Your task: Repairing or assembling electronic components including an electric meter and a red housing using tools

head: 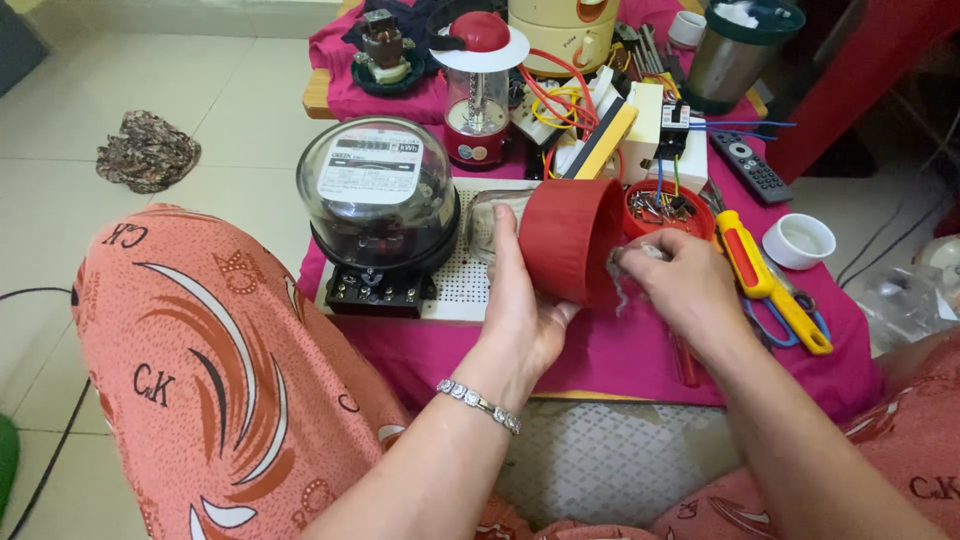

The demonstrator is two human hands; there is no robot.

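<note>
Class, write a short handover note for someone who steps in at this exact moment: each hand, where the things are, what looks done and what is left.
Left hand: grip around the red lamp base, held on its side, open end toward the right hand; the clear glass part sticks out behind it.
Right hand: pinching a grey rag at the base's open end.
Nearby on the pink cloth: electric meter to the left, yellow screwdriver and red bowl of screws to the right.
Done: rag is at the rim.
Left: whether the inside is wiped cannot be seen.

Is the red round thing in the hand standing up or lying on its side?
On its side. The left hand holds the red cylindrical lamp base tipped sideways, its open end toward the right hand, which holds a grey rag.
</note>
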